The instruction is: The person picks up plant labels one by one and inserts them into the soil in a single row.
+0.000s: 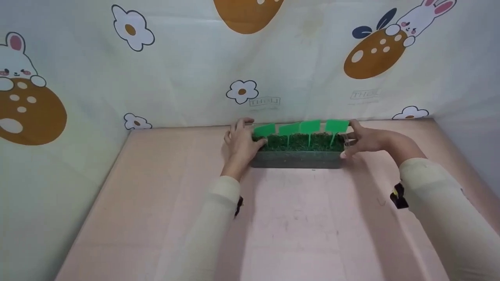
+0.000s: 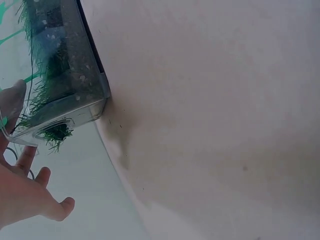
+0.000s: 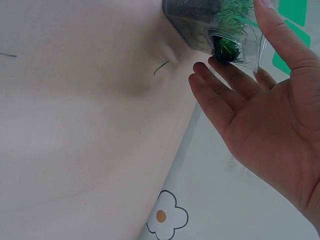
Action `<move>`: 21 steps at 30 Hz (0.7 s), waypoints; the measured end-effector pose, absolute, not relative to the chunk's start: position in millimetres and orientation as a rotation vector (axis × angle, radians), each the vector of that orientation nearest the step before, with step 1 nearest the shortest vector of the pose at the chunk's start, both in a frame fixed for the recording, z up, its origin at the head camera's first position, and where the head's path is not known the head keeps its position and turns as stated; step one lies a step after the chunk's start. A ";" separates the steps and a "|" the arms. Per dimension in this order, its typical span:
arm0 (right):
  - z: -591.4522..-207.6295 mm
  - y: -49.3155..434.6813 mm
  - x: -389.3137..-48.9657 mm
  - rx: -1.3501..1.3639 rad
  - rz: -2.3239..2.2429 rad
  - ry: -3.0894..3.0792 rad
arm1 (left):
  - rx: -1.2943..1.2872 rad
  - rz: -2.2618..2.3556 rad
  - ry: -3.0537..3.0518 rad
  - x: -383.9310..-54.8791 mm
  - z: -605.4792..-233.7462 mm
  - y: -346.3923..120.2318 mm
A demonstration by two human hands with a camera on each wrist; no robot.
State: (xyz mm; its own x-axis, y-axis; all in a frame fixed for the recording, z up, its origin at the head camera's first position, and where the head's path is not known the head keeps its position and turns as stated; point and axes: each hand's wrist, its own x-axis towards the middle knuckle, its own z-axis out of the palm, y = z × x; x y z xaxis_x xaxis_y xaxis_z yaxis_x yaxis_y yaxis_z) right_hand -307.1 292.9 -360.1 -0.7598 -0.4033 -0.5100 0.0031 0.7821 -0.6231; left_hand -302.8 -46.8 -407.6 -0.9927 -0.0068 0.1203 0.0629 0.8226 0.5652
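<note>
A clear plastic box (image 1: 295, 160) of green grass (image 1: 299, 145) stands at the back of the pinkish table. Several green plant labels (image 1: 337, 125) rise out of the grass in a row. My left hand (image 1: 240, 143) holds the box's left end, thumb over the rim and fingers round the far side. At the other end my right hand (image 1: 367, 139) grips the right edge between thumb and fingers. Through the end wall's cut-out, dark green grass (image 3: 226, 49) shows in the right wrist view. The fingertips behind the box are partly hidden.
A pale cloth wall (image 1: 187, 78) with rabbits and flowers rises right behind the box. Side walls flank the table (image 1: 297, 218). Small dark bits, such as a thin grass blade (image 3: 161, 66), lie on the tabletop near the box.
</note>
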 end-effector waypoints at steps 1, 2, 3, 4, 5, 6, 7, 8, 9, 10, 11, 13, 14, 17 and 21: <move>-360.5 293.2 -307.3 -0.296 -0.811 2.315 | -0.038 -0.893 -2.890 -303.0 -407.9 -46.5; -360.6 293.5 -307.4 -0.296 -0.804 2.315 | -0.031 -0.888 -2.894 -302.9 -408.0 -46.3; -360.7 293.3 -307.7 -0.293 -0.797 2.312 | -0.023 -0.885 -2.898 -302.7 -408.1 -46.5; -360.8 293.4 -308.1 -0.296 -0.790 2.311 | -0.017 -0.886 -2.902 -302.7 -408.2 -46.8; -360.8 293.3 -308.7 -0.297 -0.785 2.309 | -0.014 -0.888 -2.904 -302.6 -408.2 -47.0; -360.8 293.2 -309.3 -0.296 -0.780 2.308 | -0.014 -0.890 -2.905 -302.4 -408.2 -47.3; -360.8 293.0 -309.7 -0.296 -0.781 2.306 | -0.014 -0.895 -2.905 -302.0 -408.3 -47.7; -360.8 292.5 -309.9 -0.297 -0.781 2.305 | -0.014 -0.903 -2.903 -301.7 -408.3 -48.1; -360.7 292.0 -310.3 -0.294 -0.785 2.301 | -0.014 -0.907 -2.901 -301.5 -408.5 -48.6; -360.6 291.3 -310.8 -0.296 -0.788 2.302 | -0.012 -0.906 -2.899 -301.4 -408.5 -49.1; -360.6 291.1 -310.9 -0.298 -0.792 2.302 | -0.012 -0.905 -2.896 -301.0 -408.3 -49.3; -360.9 291.3 -311.2 -0.304 -0.798 2.302 | -0.014 -0.907 -2.895 -300.1 -407.9 -49.6; -361.2 291.8 -311.2 -0.307 -0.805 2.302 | -0.017 -0.914 -2.894 -299.5 -407.6 -49.7; -362.9 295.5 -309.9 -0.326 -0.839 2.306 | -0.037 -0.961 -2.886 -297.0 -406.2 -49.9; -366.0 304.6 -305.5 -0.355 -0.936 2.301 | -0.108 -1.052 -2.850 -292.3 -401.3 -49.5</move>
